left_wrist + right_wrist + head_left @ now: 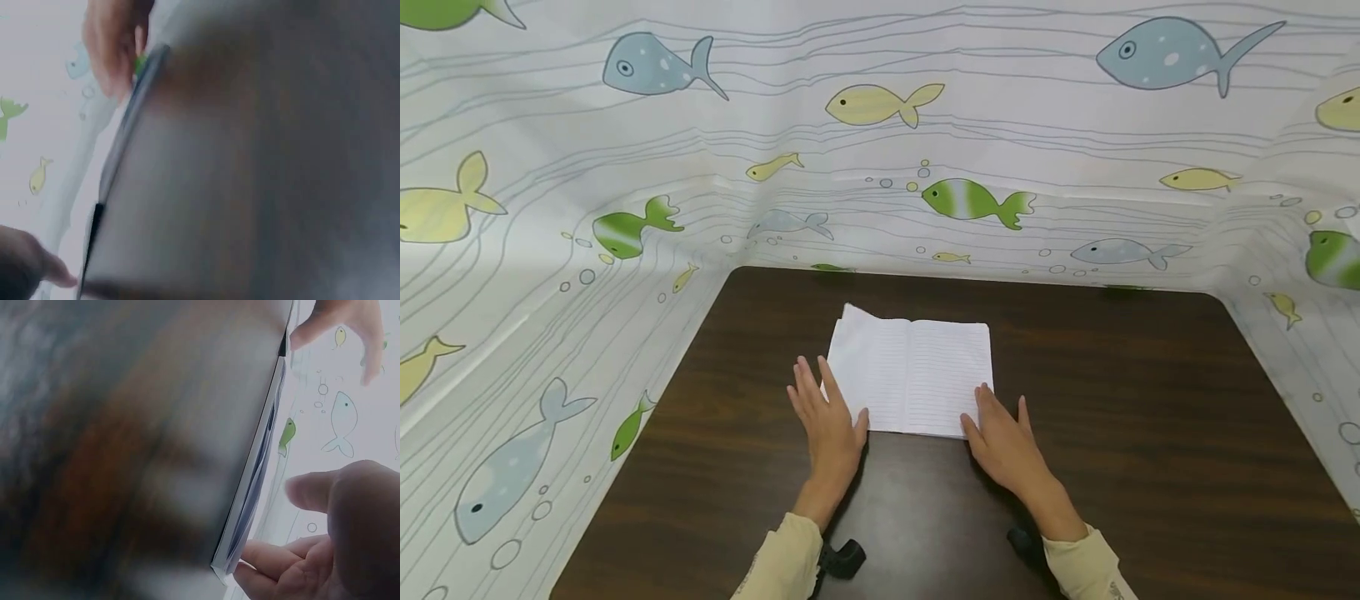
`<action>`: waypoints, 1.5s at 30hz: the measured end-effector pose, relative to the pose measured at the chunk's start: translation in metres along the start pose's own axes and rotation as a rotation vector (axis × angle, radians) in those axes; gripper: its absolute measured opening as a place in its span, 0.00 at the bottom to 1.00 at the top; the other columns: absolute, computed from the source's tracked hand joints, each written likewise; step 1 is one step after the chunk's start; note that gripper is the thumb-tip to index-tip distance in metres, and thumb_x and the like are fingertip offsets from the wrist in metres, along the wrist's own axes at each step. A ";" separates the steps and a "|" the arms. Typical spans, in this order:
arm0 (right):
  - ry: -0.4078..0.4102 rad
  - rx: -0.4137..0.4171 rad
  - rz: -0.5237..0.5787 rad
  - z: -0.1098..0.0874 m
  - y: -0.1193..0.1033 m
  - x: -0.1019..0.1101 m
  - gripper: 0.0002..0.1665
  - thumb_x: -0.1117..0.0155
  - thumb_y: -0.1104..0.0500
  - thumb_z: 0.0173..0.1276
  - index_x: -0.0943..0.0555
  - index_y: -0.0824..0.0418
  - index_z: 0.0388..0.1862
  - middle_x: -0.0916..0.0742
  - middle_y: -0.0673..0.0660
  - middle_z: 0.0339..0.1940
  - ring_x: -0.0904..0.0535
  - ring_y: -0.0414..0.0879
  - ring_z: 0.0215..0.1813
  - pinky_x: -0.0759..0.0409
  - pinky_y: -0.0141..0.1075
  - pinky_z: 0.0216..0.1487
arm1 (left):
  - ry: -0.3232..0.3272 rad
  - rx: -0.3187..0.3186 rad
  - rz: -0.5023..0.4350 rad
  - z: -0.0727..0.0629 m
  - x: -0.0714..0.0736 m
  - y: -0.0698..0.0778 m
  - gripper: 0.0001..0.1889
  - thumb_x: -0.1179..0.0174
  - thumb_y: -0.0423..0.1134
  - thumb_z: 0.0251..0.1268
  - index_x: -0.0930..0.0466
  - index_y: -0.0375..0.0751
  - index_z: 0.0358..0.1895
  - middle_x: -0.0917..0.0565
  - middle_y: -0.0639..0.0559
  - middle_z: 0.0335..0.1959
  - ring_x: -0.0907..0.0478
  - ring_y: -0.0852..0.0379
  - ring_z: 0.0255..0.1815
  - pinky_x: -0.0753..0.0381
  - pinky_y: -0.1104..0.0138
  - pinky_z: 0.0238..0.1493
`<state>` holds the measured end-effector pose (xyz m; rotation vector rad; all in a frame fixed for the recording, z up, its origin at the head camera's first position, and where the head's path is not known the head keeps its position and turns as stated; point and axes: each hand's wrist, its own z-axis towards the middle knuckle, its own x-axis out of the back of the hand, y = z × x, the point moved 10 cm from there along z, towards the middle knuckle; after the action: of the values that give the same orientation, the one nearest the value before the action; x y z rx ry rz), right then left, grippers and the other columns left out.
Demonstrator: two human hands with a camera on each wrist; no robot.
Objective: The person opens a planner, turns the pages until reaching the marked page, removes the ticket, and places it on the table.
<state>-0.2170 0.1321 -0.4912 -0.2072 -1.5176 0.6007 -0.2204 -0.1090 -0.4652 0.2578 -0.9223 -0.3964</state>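
An open notebook [917, 375] with lined white pages lies on the dark table, a left-hand sheet jutting past its top edge. My left hand [833, 433] is at the lower left corner, fingers straight and spread, the thumb by the bottom edge. At the lower right corner, my right hand [1009, 454] rests its fingertips on the page margin with the fingers extended. In the right wrist view the notebook's page edges [253, 481] appear side-on, with the right fingers [269, 562] against the corner. Both hands also show in the left wrist view, beside the notebook's edge [122, 137].
The dark wood-grain table [1150, 433] extends around the notebook. A white sheet printed with fish [880, 50] rises behind it and along both sides. Black wrist devices [844, 560] sit under the cream sleeves [782, 558].
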 end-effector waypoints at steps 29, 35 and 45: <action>0.131 0.117 -0.129 0.003 -0.016 0.014 0.27 0.44 0.66 0.77 0.29 0.79 0.70 0.23 0.73 0.70 0.24 0.61 0.71 0.49 0.72 0.74 | -0.596 -0.188 -0.198 -0.019 -0.059 0.038 0.44 0.44 0.60 0.76 0.45 0.33 0.81 0.38 0.41 0.81 0.43 0.47 0.82 0.49 0.51 0.81; 0.069 0.138 -0.096 0.008 -0.023 0.005 0.29 0.46 0.65 0.79 0.32 0.78 0.73 0.25 0.71 0.72 0.27 0.59 0.74 0.51 0.71 0.75 | -0.566 -0.166 -0.244 -0.016 -0.056 0.037 0.46 0.38 0.53 0.74 0.48 0.27 0.81 0.39 0.37 0.81 0.42 0.45 0.81 0.47 0.51 0.81; -0.018 -0.008 -0.010 0.005 -0.002 -0.001 0.35 0.52 0.50 0.85 0.36 0.77 0.76 0.30 0.71 0.77 0.35 0.59 0.79 0.59 0.70 0.77 | -0.384 -0.026 -0.343 -0.018 -0.049 0.023 0.42 0.39 0.33 0.70 0.52 0.20 0.79 0.42 0.26 0.79 0.43 0.35 0.80 0.38 0.45 0.76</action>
<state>-0.2215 0.1290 -0.4907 -0.2008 -1.5378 0.5898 -0.2270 -0.0663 -0.5028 0.3239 -1.2525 -0.7933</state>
